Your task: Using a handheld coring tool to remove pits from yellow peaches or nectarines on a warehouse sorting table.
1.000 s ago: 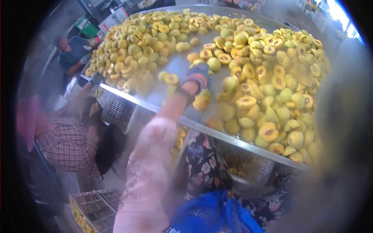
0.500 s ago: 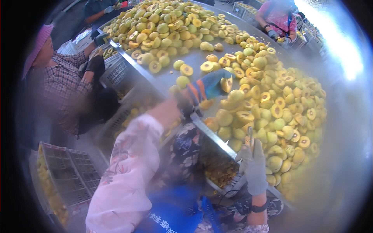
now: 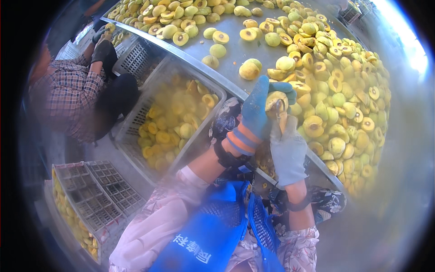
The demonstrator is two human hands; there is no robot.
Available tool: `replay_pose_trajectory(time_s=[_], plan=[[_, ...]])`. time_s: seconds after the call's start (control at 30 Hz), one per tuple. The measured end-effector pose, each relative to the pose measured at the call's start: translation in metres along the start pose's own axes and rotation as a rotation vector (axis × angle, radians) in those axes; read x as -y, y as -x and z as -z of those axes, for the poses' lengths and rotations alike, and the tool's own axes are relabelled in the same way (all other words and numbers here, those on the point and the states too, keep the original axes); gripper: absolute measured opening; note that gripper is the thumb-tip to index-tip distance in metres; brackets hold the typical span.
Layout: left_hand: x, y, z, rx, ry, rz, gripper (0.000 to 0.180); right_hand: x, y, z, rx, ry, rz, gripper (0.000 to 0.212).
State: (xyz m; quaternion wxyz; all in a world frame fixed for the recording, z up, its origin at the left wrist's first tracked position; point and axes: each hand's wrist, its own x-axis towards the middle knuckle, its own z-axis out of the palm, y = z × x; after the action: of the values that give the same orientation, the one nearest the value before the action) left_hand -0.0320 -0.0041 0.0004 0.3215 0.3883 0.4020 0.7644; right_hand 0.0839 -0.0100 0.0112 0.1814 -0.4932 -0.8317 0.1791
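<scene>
My left hand (image 3: 257,109), in a blue glove with an orange-striped cuff, is closed around a halved yellow fruit (image 3: 274,99), peach-like in look. My right hand (image 3: 288,147), in a pale grey glove, grips a small pitting tool (image 3: 282,121) with a curved metal tip. That tip is against the fruit half, and both hands are together over the table's near edge. Just beyond them, a heap of halved yellow fruit (image 3: 335,104) covers much of the metal table (image 3: 226,59); several cut faces show brown pits or hollows.
A plastic crate (image 3: 131,131) of yellow halves stands at my left, below the raised metal table edge (image 3: 204,76). Farther left is another crate (image 3: 106,186) with fruit. A person in a checked shirt (image 3: 68,99) works beside the table.
My left hand has come back from the heap toward me with a fruit half, meeting my right hand. The right hand has risen with the tool, and the view has tilted down.
</scene>
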Motion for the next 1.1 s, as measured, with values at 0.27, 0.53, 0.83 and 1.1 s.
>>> replay_pose_trajectory(time_s=[0.27, 0.53, 0.83, 1.1], plan=[[0.003, 0.014, -0.009, -0.091, 0.277, 0.37, 0.043, -0.007, 0.022, -0.002, 0.125, -0.115, -0.001, 0.033], [0.03, -0.008, 0.008, 0.645, 0.059, 0.282, 0.035, -0.016, 0.03, 0.01, 0.598, -1.117, -0.453, 0.024], [0.025, 0.003, 0.082, 0.088, -0.57, -0.171, 0.035, -0.134, 0.093, -0.075, 0.364, 0.185, 0.236, 0.044], [0.05, -0.105, 0.078, 0.325, -1.508, 0.048, 0.05, -0.081, 0.064, -0.055, 0.543, 0.056, 0.056, 0.042]])
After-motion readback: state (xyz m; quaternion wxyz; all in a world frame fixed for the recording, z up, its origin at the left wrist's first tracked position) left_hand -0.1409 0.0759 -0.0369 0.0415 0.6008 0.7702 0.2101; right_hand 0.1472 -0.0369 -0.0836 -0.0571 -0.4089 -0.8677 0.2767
